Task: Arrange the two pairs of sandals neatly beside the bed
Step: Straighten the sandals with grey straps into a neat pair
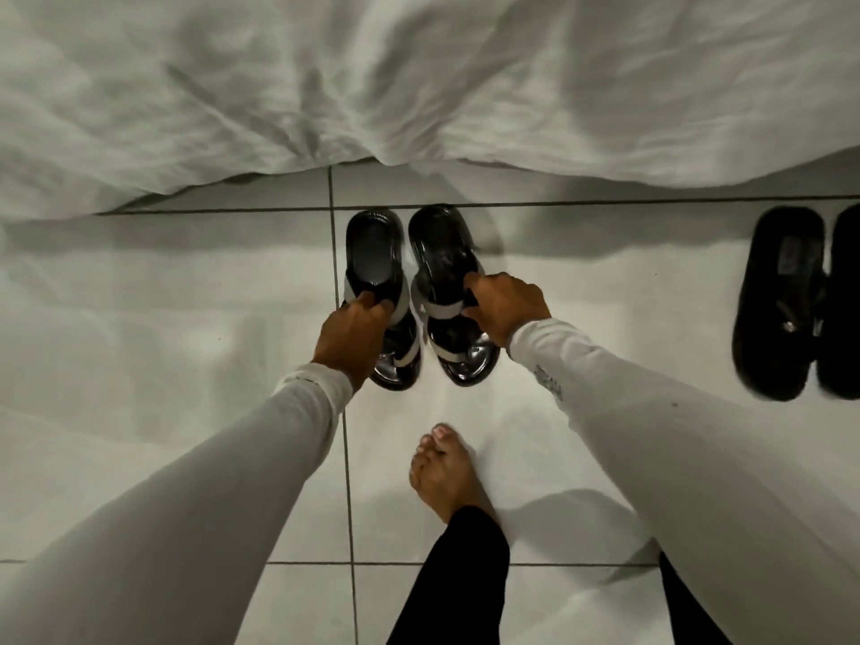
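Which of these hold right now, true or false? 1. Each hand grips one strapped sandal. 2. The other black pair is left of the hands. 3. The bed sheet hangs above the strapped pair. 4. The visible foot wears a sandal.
1. True: the left hand holds the left strapped sandal, the right hand the right strapped sandal.
2. False: the black pair lies far right.
3. True: the bed sheet drapes just beyond their far ends.
4. False: the foot is bare on the tile floor.

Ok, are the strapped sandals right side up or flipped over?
Right side up: both strapped sandals show footbeds and pale straps on top, gripped by the left hand and right hand.
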Motion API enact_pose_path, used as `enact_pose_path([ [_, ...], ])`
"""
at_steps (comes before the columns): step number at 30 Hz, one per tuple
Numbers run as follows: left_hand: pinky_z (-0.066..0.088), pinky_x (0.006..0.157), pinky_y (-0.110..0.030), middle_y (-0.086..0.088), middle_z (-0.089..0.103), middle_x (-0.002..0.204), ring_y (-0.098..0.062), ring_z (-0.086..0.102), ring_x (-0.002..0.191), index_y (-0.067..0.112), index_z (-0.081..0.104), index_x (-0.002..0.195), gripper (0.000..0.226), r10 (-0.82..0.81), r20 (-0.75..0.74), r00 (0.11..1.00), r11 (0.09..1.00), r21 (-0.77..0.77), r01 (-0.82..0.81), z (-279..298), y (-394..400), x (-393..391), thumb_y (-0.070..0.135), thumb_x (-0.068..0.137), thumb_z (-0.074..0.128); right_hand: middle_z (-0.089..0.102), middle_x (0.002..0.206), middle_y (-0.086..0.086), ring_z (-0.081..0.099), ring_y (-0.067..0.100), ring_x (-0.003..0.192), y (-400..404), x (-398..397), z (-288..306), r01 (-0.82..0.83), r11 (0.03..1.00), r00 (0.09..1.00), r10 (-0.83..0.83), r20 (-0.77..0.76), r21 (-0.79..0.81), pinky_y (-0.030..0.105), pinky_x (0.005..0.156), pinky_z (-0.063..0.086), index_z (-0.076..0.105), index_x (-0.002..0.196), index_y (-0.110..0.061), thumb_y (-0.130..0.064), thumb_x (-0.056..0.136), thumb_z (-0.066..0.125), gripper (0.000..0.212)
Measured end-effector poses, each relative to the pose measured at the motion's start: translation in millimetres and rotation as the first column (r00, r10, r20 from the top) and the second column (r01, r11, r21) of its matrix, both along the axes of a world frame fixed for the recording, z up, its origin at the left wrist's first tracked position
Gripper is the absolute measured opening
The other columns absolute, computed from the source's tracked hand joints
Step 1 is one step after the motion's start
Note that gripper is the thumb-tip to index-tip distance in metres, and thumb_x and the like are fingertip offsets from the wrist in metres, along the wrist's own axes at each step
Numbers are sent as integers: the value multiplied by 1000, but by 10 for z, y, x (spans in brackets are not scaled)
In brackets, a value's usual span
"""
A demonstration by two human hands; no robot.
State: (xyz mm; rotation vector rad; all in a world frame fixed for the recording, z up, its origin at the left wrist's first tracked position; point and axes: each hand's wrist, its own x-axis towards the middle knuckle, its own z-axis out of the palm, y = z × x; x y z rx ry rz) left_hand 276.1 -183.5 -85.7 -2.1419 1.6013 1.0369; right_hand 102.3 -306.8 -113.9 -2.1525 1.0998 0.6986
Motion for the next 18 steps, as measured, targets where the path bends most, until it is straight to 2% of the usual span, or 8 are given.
enact_pose_path([
  [3, 60, 85, -48, -15, 61, 120, -40, 68, 101, 8, 60, 121, 30, -17, -13, 1000, 1000, -17, 17, 30, -38, -65, 6, 91, 63, 69, 106, 15, 67, 38, 96, 87, -68, -3, 45, 999, 999, -45, -11, -8, 36, 68, 42, 56, 116, -17, -35, 95, 59, 28],
  [8, 60, 88, -45, -16, 59, 124, -37, 68, 103, 5, 59, 122, 26, -83, -7, 997, 995, -63, 83, 61, 8, -142, 7, 96, 56, 67, 106, 14, 67, 38, 93, 220, -134, 3, 54, 997, 998, -53, 24, -48, 35, 66, 42, 57, 114, -16, -32, 96, 58, 24],
  [14, 59, 86, -46, -17, 59, 122, -39, 67, 101, 5, 57, 125, 31, -53, -14, 999, 993, -104, 51, 66, 45, -166, 5, 94, 58, 69, 103, 15, 66, 37, 93, 256, -109, 48, -8, 998, 1000, 9, 23, -65, 39, 73, 50, 57, 118, -16, -30, 97, 56, 25],
  [18, 59, 85, -47, -18, 58, 122, -40, 66, 99, 5, 55, 126, 30, -14, -6, 1000, 994, -110, 13, 91, 55, -185, 7, 96, 55, 70, 106, 14, 65, 38, 97, 281, -136, 117, -12, 999, 1000, 13, 14, -40, 38, 72, 46, 54, 122, -17, -28, 97, 56, 27],
])
